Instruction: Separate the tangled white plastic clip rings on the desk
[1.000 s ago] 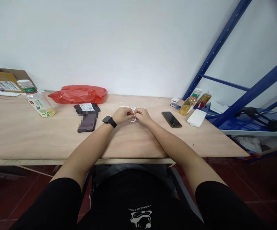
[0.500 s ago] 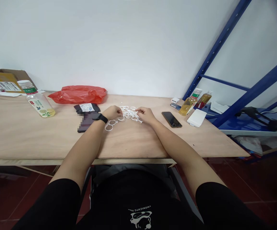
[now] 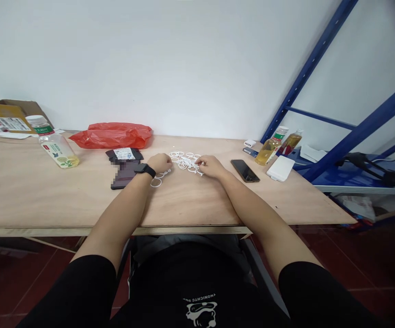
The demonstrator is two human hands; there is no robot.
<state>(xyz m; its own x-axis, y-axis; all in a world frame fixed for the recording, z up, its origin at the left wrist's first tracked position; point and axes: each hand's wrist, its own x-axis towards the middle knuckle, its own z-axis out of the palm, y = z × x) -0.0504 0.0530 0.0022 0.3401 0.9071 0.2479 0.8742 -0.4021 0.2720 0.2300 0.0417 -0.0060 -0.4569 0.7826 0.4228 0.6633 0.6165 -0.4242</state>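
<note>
A loose pile of white plastic rings (image 3: pixel 185 162), which look like curtain rings with small eyelets, lies on the wooden table between my hands. My left hand (image 3: pixel 161 162), with a black watch on its wrist, is closed at the pile's left side; its curled fingers hide what is in them. Below that hand lie a few separate white rings (image 3: pixel 156 182), partly covered by it. My right hand (image 3: pixel 211 166) has its thumb and fingers pinched on a white ring at the pile's right edge.
Left of my hands are a dark pouch (image 3: pixel 125 171), a red plastic bag (image 3: pixel 111 135) and a drink bottle (image 3: pixel 57 146). To the right lie a phone (image 3: pixel 245 170), a white case (image 3: pixel 281 168) and another bottle (image 3: pixel 269 150). A blue metal rack (image 3: pixel 364 123) stands beyond.
My left hand has moved slightly left and down, away from the pile and over the separate rings. My right hand has shifted very slightly, staying at the pile's edge.
</note>
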